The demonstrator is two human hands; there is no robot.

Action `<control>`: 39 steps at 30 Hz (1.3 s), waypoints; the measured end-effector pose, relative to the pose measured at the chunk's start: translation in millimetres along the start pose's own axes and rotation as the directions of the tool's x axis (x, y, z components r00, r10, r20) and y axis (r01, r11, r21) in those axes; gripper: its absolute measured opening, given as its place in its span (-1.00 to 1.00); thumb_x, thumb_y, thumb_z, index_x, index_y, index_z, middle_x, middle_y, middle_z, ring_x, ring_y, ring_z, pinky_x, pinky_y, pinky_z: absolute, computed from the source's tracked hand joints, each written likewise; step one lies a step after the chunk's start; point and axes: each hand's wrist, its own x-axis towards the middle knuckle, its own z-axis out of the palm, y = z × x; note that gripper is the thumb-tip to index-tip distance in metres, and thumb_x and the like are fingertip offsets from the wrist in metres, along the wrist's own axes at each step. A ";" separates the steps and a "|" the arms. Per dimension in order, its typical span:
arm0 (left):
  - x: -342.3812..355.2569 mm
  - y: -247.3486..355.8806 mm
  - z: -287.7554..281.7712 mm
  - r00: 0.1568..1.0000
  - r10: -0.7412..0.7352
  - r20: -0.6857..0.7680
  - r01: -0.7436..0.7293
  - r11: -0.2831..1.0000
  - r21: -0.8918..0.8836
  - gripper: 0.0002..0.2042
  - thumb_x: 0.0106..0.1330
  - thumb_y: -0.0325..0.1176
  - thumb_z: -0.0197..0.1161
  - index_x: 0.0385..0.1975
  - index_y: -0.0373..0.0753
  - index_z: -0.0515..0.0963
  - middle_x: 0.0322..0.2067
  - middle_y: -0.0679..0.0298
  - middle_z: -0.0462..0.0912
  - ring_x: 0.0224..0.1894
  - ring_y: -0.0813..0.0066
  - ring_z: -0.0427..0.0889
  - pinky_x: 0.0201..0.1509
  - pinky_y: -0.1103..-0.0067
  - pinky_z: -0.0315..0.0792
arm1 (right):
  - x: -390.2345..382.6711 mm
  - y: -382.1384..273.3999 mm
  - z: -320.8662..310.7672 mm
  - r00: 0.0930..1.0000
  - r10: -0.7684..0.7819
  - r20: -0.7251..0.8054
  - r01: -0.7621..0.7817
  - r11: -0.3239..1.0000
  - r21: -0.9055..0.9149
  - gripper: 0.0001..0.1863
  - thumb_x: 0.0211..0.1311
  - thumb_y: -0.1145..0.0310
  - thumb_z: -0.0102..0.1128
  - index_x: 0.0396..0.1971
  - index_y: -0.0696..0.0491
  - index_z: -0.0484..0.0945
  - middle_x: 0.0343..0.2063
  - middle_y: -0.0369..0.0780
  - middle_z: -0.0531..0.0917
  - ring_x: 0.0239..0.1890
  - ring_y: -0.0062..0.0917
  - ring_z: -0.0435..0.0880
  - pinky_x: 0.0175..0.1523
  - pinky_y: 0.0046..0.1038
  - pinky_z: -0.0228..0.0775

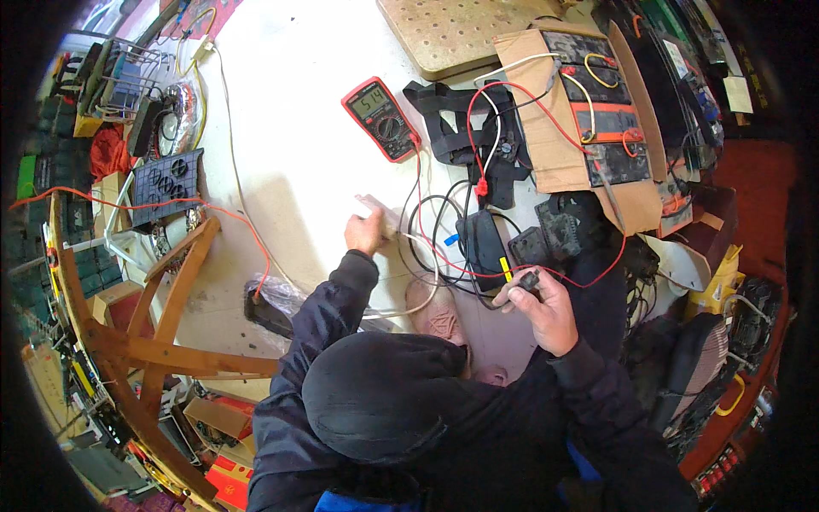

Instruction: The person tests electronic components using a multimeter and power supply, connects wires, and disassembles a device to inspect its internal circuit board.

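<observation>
My left hand (pixel 365 232) is closed around a pale, blocky piece (pixel 372 205) that blends into the white floor; a white cable appears to run from it. Between the fingertips of my right hand (pixel 550 314) is a small black plug (pixel 529 280). Beside that hand lies a black power adapter (pixel 483 243) amid loops of black cable. A red-and-grey multimeter (pixel 380 118) rests farther off, its display lit and a red lead attached. To its right, an open cardboard box (pixel 546 145) holds several dark batteries joined by white and red wires.
Black straps (pixel 456 128) lie between multimeter and box. A tan perforated cushion (pixel 456 30) is at the far edge. On the left stand a wooden frame (pixel 183 354) and a small fan panel (pixel 166 179). A red wire (pixel 235 213) crosses there. My bare foot (pixel 437 311) is near the cables.
</observation>
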 end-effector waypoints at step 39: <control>-143.4 12.5 -24.2 0.751 0.157 0.641 0.340 0.740 -0.580 -0.45 0.65 0.12 -0.22 0.27 -0.23 0.39 0.02 0.07 0.61 0.02 0.16 0.66 0.06 0.21 0.58 | 72.1 85.6 60.9 0.954 -0.286 0.088 0.293 0.828 -0.478 -0.62 0.43 0.21 0.18 0.01 0.21 0.67 -0.13 0.09 0.71 -0.06 0.01 0.69 0.04 -0.16 0.51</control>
